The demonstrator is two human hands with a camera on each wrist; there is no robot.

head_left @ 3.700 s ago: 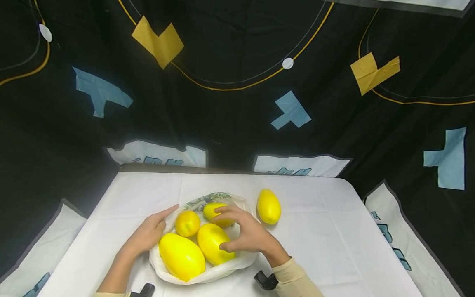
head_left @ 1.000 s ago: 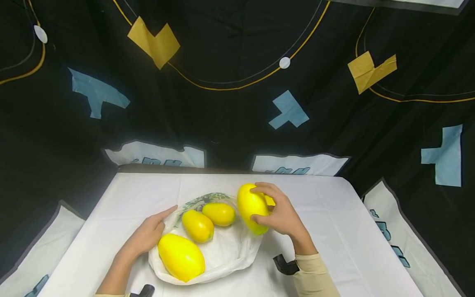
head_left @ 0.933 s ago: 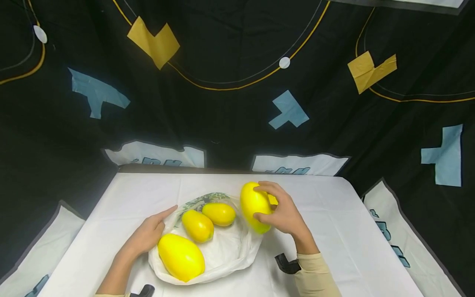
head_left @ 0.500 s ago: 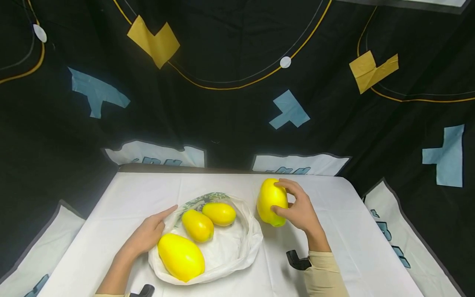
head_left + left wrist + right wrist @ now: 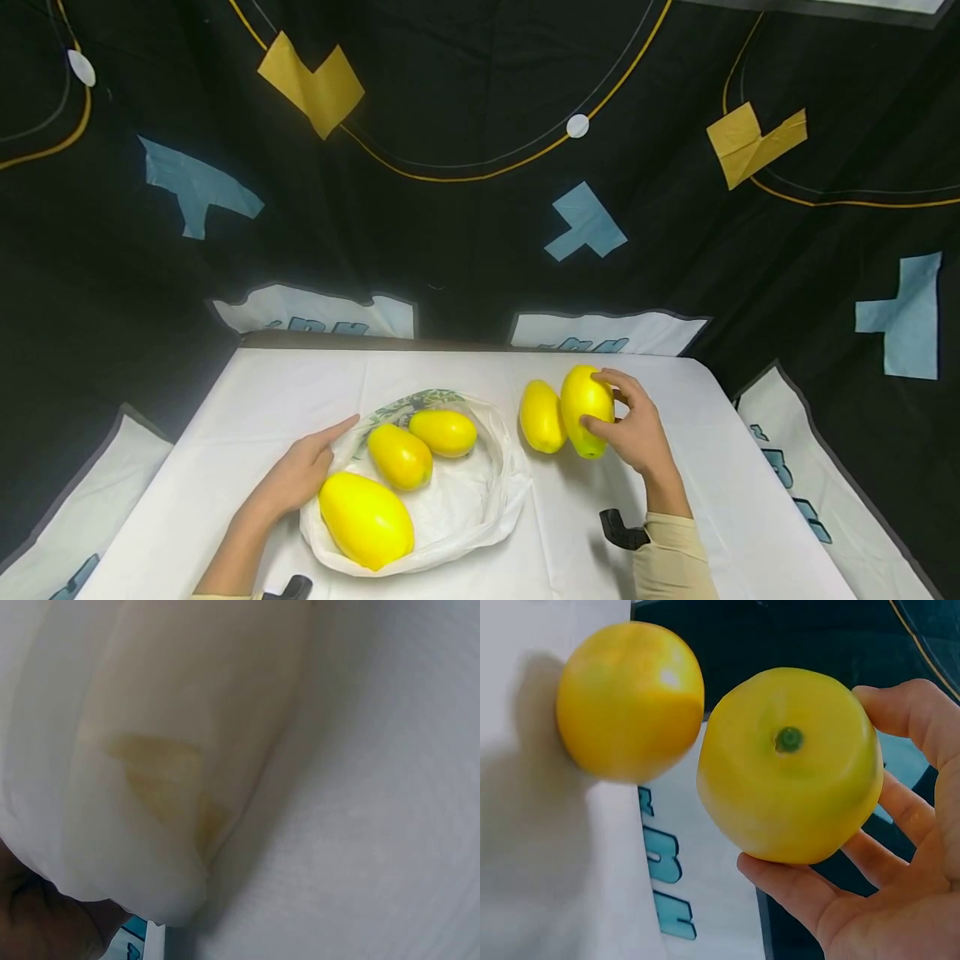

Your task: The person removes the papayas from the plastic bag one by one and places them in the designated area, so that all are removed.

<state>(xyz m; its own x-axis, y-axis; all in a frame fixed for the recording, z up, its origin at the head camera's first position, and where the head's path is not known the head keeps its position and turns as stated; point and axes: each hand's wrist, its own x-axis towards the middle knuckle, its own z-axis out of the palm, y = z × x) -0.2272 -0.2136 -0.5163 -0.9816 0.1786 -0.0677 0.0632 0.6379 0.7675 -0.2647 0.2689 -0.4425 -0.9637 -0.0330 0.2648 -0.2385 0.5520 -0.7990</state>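
Observation:
My right hand grips a large yellow mango between thumb and fingers. In the right wrist view its green stem end faces the camera. Beside it on the table stands a second, smaller mango. My left hand holds the left rim of a white plastic bag, its index finger stretched along the edge; some fingers are hidden by the bag. Inside the open bag lie a big mango and two smaller mangoes, one in the middle and one at the back.
The white-covered table has a dark far edge. Behind it hangs a black cloth with blue and yellow tape pieces. Black wrist mounts show near both forearms.
My right hand has taken the large mango out of the bag and carried it right, past the smaller mango on the table. A mango in the bag has tipped over. The left hand stays put.

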